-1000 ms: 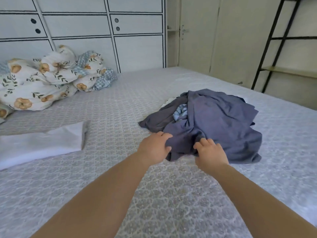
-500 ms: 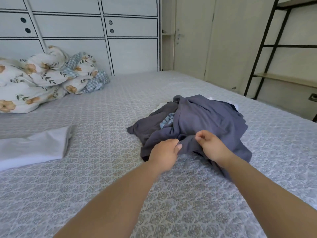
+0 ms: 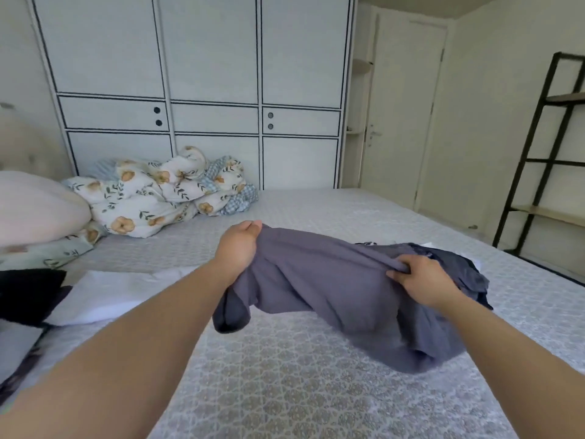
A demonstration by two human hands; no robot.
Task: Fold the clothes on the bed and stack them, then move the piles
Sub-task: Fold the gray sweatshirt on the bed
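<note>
grey garment point(image 3: 332, 280): lifted off the pile since a second before, stretched above the bed point(image 3: 285, 391); left hand point(image 3: 239, 245) and right hand point(image 3: 421, 280) each gripped its upper edge. unfolding begun; folding not started. folded white cloth point(image 3: 104, 293) to left.

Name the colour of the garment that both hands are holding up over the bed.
The garment is plain slate grey, seen in the head view.

A white panelled wardrobe point(image 3: 202, 90) with black trim fills the far wall; a cream door point(image 3: 408, 115) stands beside it, a black-framed shelf unit point(image 3: 538, 160) at right
</note>
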